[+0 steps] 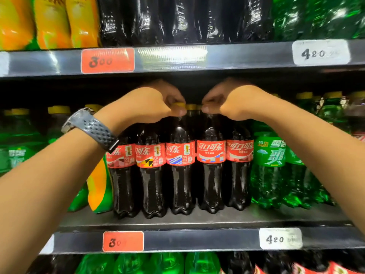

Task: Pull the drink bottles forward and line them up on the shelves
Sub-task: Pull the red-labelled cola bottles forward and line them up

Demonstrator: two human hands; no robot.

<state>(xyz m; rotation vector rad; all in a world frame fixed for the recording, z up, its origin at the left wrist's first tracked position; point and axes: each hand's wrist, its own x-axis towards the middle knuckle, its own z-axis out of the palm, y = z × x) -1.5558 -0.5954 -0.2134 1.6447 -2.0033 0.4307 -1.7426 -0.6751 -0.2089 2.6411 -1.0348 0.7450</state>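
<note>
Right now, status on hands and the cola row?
Left hand gripping a cola cap. Right hand pinching the next bottle's top. Five colas near shelf edge. Nothing blocking.

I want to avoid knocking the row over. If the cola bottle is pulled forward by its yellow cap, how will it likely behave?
The cola bottle looks full, so probably heavy for its size. It is tall and narrow, and the left hand grips only the yellow cap, so it may tip. Neighbours stand close and could get dragged along.

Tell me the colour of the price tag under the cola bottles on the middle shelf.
Orange-red price tag, with dark handwritten numerals; it shows in the head view, the only one.
</note>
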